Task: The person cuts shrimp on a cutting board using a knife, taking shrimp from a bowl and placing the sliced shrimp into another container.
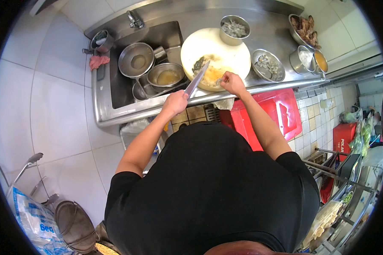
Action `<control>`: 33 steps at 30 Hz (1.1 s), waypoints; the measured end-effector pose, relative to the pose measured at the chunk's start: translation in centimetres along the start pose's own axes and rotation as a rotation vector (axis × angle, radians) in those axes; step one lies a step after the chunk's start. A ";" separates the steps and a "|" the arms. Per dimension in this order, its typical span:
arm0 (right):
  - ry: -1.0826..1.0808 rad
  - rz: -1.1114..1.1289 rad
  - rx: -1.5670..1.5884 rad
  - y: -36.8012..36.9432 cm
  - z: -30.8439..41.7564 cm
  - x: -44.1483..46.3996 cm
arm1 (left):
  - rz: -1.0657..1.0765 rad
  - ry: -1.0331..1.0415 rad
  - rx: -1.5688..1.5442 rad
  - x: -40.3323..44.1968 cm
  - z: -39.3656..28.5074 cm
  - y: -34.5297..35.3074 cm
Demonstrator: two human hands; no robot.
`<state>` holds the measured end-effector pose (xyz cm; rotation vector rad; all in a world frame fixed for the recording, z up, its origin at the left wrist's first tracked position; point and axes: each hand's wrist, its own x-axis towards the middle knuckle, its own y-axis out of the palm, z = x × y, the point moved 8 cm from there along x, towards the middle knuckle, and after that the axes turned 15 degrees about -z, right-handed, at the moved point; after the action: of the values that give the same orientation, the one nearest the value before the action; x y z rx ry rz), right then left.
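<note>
Silver knife (197, 80), upper centre, over round cream board (239, 59).
Left hand (176, 102) clamped on it, right hand's (233, 83) hold unclear; I judge midway: round steel bowl (231, 41) filled, greyish pieces (266, 65) in oval steel dish (275, 78) left.

SITE TYPE: COMMERCIAL-STYLE KITCHEN

Classing as a food-preparation area. Noting a stainless-steel counter (268, 27), a built-in sink (164, 36) holding metal pans (127, 55) and, alongside, a round cutting board (200, 40). Also recording bowls of food (232, 41), a white-tiled wall (59, 114), a tiled floor (195, 112).
</note>
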<state>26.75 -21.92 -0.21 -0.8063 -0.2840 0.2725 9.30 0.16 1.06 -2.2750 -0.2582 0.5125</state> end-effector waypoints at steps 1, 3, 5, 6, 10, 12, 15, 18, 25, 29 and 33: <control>-0.001 -0.004 0.001 0.0 0.0 0.0 | -0.045 0.056 0.022 0.1 -0.6 -0.3; 0.017 0.008 0.034 0.1 -0.2 0.1 | 0.025 0.045 0.016 -0.3 -0.7 1.0; 0.028 0.000 0.027 0.0 -0.7 0.3 | 0.170 0.016 0.001 -0.9 -0.1 3.7; 0.031 0.004 0.093 -0.2 -0.9 0.4 | 0.139 0.009 -0.010 -0.7 0.6 4.1; 0.033 -0.093 0.210 -4.0 -0.5 3.2 | 0.168 -0.154 -0.087 -1.0 1.5 4.0; 0.029 -0.197 0.226 -8.1 1.4 6.3 | 0.148 -0.166 -0.111 -1.2 1.0 3.8; -0.041 -0.459 0.294 -14.9 2.8 11.5 | 0.131 -0.175 -0.115 -1.4 0.3 3.6; 0.077 -0.560 0.022 -17.8 -3.4 14.8 | 0.117 -0.169 -0.118 -1.8 -0.5 3.2; 0.331 0.057 -0.591 -8.3 -22.5 7.6 | 0.081 -0.226 -0.111 -2.2 0.0 4.4; 0.486 -0.118 -0.441 -9.3 -21.3 6.1 | 0.009 -0.131 -0.046 -2.4 0.1 5.3; 0.413 -0.042 -0.441 -8.3 -21.0 6.9 | -0.083 0.035 0.012 -2.3 -2.5 5.5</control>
<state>41.63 -39.03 -6.91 -1.2658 0.0331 -0.0042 8.45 -6.01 -0.74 -2.2492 -0.3294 0.4299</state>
